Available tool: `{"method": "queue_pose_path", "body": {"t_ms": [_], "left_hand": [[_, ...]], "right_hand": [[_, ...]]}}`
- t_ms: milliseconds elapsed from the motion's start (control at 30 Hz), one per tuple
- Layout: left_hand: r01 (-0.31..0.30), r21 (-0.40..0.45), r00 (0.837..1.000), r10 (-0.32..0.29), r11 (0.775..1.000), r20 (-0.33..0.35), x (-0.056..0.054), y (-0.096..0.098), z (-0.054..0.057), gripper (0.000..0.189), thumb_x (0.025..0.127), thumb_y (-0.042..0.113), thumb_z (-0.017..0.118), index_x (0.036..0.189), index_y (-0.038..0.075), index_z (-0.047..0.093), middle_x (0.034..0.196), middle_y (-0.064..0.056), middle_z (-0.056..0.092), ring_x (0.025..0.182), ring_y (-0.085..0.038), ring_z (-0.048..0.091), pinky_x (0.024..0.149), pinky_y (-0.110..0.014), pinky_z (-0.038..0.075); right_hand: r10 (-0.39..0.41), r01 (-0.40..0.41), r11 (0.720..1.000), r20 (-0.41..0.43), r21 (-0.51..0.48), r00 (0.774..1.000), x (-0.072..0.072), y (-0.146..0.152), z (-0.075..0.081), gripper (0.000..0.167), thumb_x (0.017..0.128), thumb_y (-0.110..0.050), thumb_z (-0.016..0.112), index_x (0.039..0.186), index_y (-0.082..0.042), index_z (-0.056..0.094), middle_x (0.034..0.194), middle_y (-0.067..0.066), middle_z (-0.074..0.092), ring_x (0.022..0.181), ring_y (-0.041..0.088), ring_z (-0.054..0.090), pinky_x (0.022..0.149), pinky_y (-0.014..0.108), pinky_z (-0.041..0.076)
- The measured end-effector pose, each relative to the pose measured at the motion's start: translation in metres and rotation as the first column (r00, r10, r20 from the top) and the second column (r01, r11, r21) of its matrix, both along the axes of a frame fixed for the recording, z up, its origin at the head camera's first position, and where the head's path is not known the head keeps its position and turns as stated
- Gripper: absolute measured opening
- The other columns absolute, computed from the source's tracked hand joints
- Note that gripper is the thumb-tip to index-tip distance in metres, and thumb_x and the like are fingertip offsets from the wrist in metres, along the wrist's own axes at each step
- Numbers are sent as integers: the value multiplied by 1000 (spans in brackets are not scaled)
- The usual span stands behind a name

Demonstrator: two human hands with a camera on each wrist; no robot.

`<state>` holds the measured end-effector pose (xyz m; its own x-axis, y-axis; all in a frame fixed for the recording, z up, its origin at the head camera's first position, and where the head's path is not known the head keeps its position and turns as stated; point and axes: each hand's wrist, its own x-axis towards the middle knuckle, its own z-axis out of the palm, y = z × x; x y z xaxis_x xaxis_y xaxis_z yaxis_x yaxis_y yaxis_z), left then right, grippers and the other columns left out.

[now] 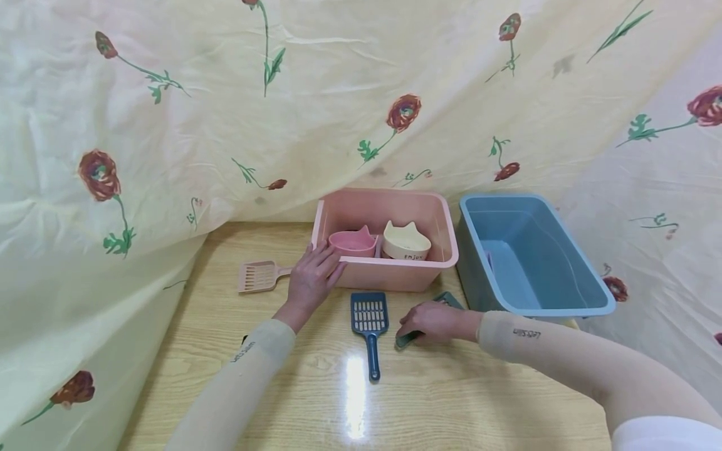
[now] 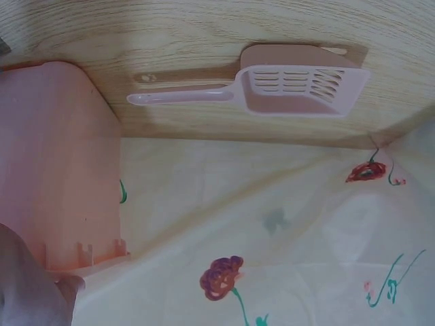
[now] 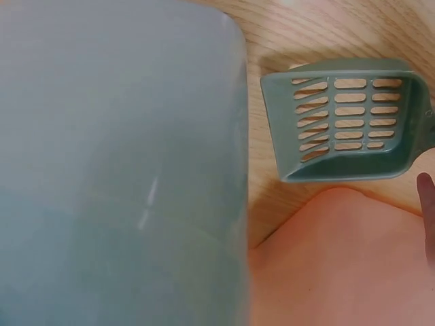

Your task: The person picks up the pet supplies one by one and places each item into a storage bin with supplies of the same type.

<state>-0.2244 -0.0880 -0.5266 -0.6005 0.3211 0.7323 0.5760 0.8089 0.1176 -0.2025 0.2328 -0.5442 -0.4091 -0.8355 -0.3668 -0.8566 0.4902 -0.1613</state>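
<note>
My left hand [image 1: 313, 279] holds the front left corner of the rim of a pink plastic bin [image 1: 389, 275]. Inside that bin sit a pink cat-eared bowl [image 1: 352, 243] and a cream cat-eared bowl [image 1: 406, 241] with lettering on its front. Low over the table, my right hand [image 1: 431, 322] grips the handle of a green slotted litter scoop [image 3: 350, 122]; most of the handle is hidden under the hand. The scoop's head lies beside the blue bin [image 1: 541, 250], close to the pink bin's front right corner.
A navy litter scoop [image 1: 370, 319] lies between my hands, handle toward me. Left of the pink bin lies a pale pink scoop [image 2: 299, 92] on the wooden table [image 1: 316, 401]. A flowered cloth [image 1: 338, 125] hangs behind and along the sides.
</note>
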Motion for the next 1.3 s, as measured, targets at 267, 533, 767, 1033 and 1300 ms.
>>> {"method": "queue_pose_path", "body": {"t_ms": [267, 533, 767, 1033, 1300], "left_hand": [[-4, -4, 1000, 4, 1000, 1, 0, 0, -1, 36, 95, 28, 85, 126, 10, 79, 130, -14, 74, 127, -34, 69, 110, -55, 52], [3, -6, 1000, -3, 1000, -11, 0, 0, 0, 34, 94, 27, 85, 122, 9, 80, 128, -14, 75, 124, -35, 71, 109, -57, 52], [-9, -14, 1000, 9, 1000, -2, 1, 0, 1, 37, 93, 28, 86, 124, 10, 79, 130, -13, 75, 126, -34, 70, 109, -57, 52], [5, -12, 1000, -5, 1000, -10, 0, 0, 1, 34, 94, 25, 85, 123, 9, 80, 129, -14, 75, 123, -37, 71, 109, -57, 52], [24, 5, 997, -23, 1000, -76, -4, 0, -3, 33, 90, 23, 89, 117, 6, 80, 124, -16, 77, 118, -38, 74, 104, -60, 56]], "right_hand": [[-6, 8, 997, 23, -71, 1000, -2, -2, 5, 37, 94, -19, 85, 130, -25, 78, 131, 2, 76, 121, 20, 72, 102, 40, 61], [-13, 26, 982, 69, -186, 998, 0, -2, 23, 32, 95, -14, 83, 127, -16, 80, 119, -3, 80, 106, 11, 75, 93, 35, 63], [-27, 56, 966, 116, -251, 993, -2, -6, 38, 33, 94, -11, 83, 127, -12, 80, 116, -3, 81, 103, 9, 76, 93, 33, 63], [-12, 54, 948, 135, -315, 991, -2, -8, 52, 37, 94, -10, 83, 130, -10, 78, 119, -2, 80, 108, 9, 76, 95, 31, 62], [25, 30, 902, 122, -431, 992, 2, -14, 82, 38, 91, -5, 85, 129, -8, 79, 116, 1, 81, 93, 0, 70, 82, 30, 65]]}}
